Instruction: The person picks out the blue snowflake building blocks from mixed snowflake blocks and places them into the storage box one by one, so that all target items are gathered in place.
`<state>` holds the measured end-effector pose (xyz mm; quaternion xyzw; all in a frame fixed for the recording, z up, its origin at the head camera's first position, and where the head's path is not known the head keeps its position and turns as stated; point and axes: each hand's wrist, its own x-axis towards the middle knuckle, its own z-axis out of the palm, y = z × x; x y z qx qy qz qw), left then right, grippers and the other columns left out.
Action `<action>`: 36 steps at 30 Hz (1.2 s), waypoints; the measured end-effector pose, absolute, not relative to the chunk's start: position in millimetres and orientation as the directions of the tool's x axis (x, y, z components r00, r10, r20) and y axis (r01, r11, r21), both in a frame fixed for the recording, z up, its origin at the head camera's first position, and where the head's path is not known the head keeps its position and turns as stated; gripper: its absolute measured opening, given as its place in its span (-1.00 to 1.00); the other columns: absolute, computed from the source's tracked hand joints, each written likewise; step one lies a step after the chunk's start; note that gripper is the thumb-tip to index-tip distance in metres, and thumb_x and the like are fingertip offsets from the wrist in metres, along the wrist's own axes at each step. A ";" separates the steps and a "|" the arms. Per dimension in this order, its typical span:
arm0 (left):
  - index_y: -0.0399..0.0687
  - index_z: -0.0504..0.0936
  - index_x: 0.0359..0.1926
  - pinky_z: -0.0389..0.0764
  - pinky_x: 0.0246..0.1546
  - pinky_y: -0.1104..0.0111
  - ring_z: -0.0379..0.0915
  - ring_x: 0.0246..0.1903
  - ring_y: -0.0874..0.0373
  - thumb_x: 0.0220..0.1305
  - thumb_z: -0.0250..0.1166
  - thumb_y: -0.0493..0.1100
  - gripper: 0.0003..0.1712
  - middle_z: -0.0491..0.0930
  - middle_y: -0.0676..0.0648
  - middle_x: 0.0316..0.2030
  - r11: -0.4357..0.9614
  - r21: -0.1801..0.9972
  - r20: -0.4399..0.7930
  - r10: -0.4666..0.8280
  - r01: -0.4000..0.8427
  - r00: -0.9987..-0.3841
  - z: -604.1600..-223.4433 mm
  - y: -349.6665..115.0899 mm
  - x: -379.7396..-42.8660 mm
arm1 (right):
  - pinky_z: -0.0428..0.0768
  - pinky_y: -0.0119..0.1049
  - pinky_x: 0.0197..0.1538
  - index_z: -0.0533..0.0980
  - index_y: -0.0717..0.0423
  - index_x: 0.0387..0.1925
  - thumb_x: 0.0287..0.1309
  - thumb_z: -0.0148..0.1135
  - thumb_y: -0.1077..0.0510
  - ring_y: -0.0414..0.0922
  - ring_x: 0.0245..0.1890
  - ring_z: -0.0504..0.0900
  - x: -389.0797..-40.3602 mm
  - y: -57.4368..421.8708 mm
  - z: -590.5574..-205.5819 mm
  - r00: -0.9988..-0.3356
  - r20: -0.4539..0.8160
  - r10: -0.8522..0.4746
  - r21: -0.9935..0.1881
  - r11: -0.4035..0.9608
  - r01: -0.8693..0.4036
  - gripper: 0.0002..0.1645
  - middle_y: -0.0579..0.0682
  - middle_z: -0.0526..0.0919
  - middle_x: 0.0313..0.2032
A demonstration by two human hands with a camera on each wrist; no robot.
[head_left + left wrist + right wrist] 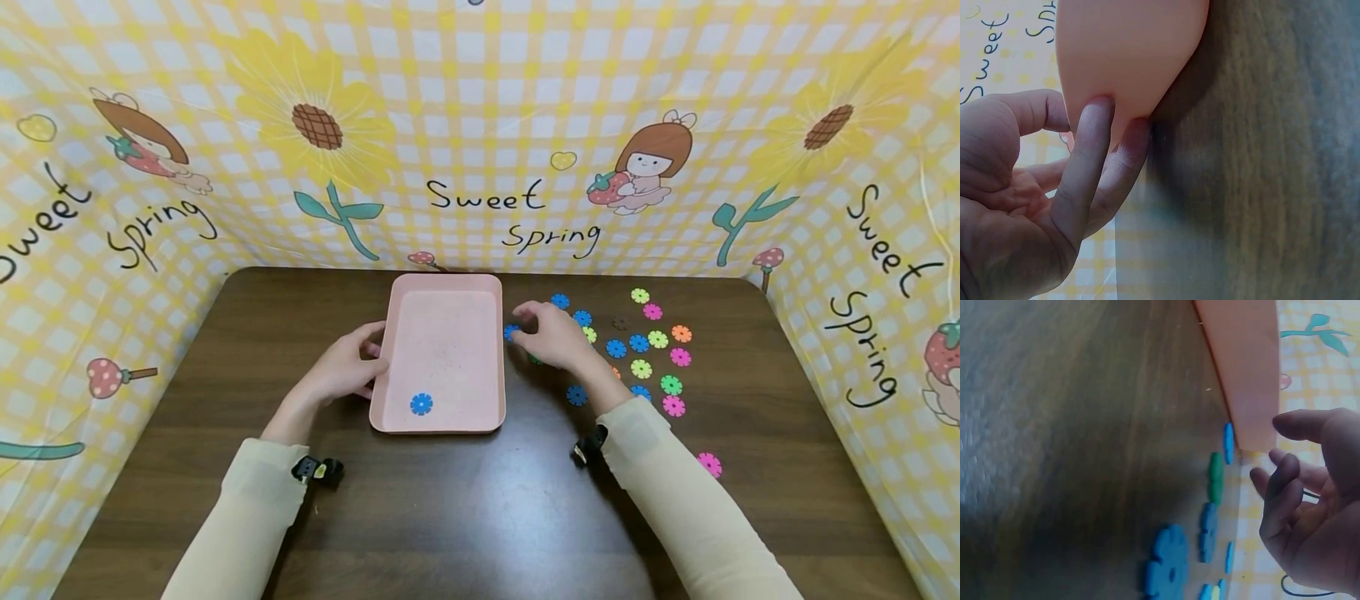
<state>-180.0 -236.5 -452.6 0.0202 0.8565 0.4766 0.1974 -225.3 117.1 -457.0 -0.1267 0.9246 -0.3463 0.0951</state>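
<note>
A pink tray lies on the table with one blue notched disc inside, near its front left. My left hand holds the tray's left side. In the left wrist view, fingers press the outer wall while the thumb is at the rim. Just right of the tray, my right hand hovers with loosely bent fingers. Another blue disc lies by its fingertips, beside the tray's right wall. The right wrist view has that blue disc below the hand, which holds nothing.
Several notched discs in blue, yellow, pink, orange and green lie scattered right of the tray, including a yellow one and a pink one. A dark disc blends into the brown table. Patterned cloth walls the back and sides.
</note>
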 end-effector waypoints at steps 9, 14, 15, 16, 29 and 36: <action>-0.17 0.08 0.62 0.78 -0.39 0.13 0.63 -0.22 -0.13 0.40 0.20 -0.30 -0.15 0.38 -0.41 0.09 0.543 0.827 -0.314 0.223 -0.150 -0.923 -455.1 -237.2 -179.1 | 0.60 0.02 0.11 0.57 0.13 0.27 0.35 0.33 -0.08 0.07 0.10 0.57 -232.7 109.9 -470.5 -0.956 -0.158 -0.248 -0.535 0.835 -0.128 -0.43 0.13 0.58 0.12; -0.18 0.08 0.62 0.78 -0.39 0.14 0.64 -0.23 -0.12 0.40 0.20 -0.30 -0.15 0.39 -0.40 0.09 0.551 0.821 -0.316 0.223 -0.148 -0.922 -454.8 -237.5 -178.7 | 0.64 -0.02 -0.01 0.62 0.12 0.19 0.36 0.34 -0.07 0.05 0.01 0.58 -233.9 106.1 -473.3 -0.962 -0.160 -0.220 -0.501 0.858 -0.113 -0.50 0.12 0.56 0.08; -0.18 0.08 0.62 0.78 -0.39 0.14 0.64 -0.23 -0.11 0.40 0.20 -0.30 -0.15 0.39 -0.40 0.09 0.553 0.820 -0.316 0.222 -0.148 -0.922 -454.5 -237.5 -178.7 | 0.64 -0.02 -0.03 0.62 0.12 0.18 0.37 0.33 -0.06 0.05 -0.01 0.58 -234.4 106.0 -473.6 -0.962 -0.164 -0.218 -0.499 0.860 -0.110 -0.52 0.12 0.56 0.07; -0.18 0.08 0.62 0.78 -0.39 0.14 0.64 -0.23 -0.11 0.40 0.20 -0.29 -0.15 0.39 -0.40 0.09 0.554 0.819 -0.316 0.222 -0.147 -0.922 -454.3 -237.5 -178.7 | 0.64 -0.03 -0.03 0.62 0.12 0.18 0.37 0.33 -0.06 0.04 -0.02 0.58 -234.9 106.0 -473.9 -0.962 -0.169 -0.216 -0.498 0.860 -0.106 -0.52 0.12 0.56 0.07; -0.17 0.08 0.62 0.78 -0.38 0.14 0.64 -0.25 -0.10 0.40 0.19 -0.30 -0.16 0.40 -0.40 0.09 0.548 0.824 -0.312 0.230 -0.142 -0.922 -454.4 -237.2 -179.1 | 0.62 -0.10 -0.13 0.53 0.08 0.07 0.36 0.33 0.04 0.01 -0.20 0.58 -236.7 106.1 -471.7 -0.957 -0.167 -0.235 -0.522 0.845 -0.117 -0.65 0.04 0.61 -0.08; -0.17 0.10 0.61 0.78 -0.39 0.14 0.64 -0.24 -0.10 0.39 0.21 -0.29 -0.15 0.41 -0.40 0.09 0.549 0.824 -0.307 0.226 -0.139 -0.925 -454.4 -237.4 -179.6 | 0.63 -0.10 -0.22 0.56 0.01 0.03 0.40 0.26 0.11 0.00 -0.25 0.64 -233.4 108.7 -470.7 -0.962 -0.102 -0.252 -0.568 0.809 -0.152 -0.78 0.02 0.70 -0.11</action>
